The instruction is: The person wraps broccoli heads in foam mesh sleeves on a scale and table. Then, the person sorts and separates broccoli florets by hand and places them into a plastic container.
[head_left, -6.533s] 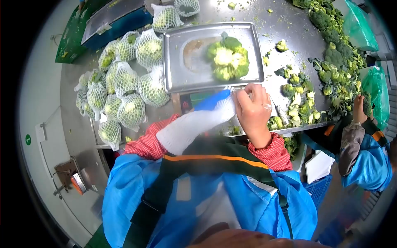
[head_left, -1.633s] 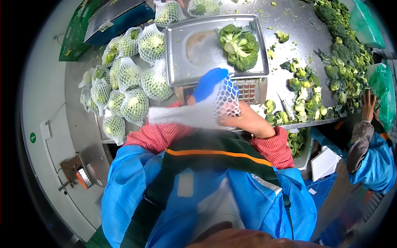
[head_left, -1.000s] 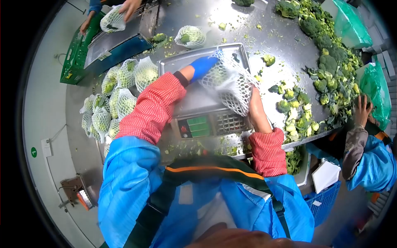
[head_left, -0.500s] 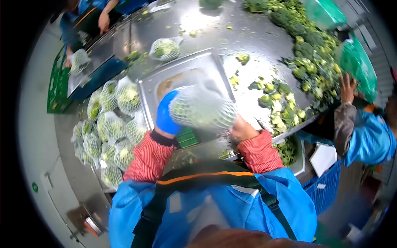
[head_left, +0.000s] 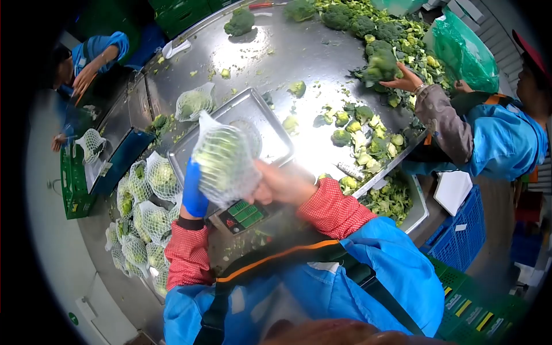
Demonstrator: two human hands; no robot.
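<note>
The left hand (head_left: 195, 192), wearing a blue glove, is holding the netted broccoli (head_left: 224, 158) by its left side, just left of the middle of the frame; the right hand (head_left: 282, 184) is bare and blurring, with its fingers curling by the lower right of the net; I cannot tell if they are gripping it; the white net is hanging up in front of the metal tray (head_left: 279, 144), hiding part of it; the scale (head_left: 247, 215) is showing green screens just below the net.

More netted bundles (head_left: 152, 221) are sitting in a pile at the lower left of the tabletop (head_left: 276, 63); one netted bundle (head_left: 194, 104) is lying alone above the tray; loose green bits (head_left: 362, 138) are lying right of the tray; a big broccoli heap (head_left: 345, 20) is filling the upper right of the tabletop; a co-worker's hand (head_left: 405, 79) is reaching to it there; another person (head_left: 100, 52) is bending at the upper left.
</note>
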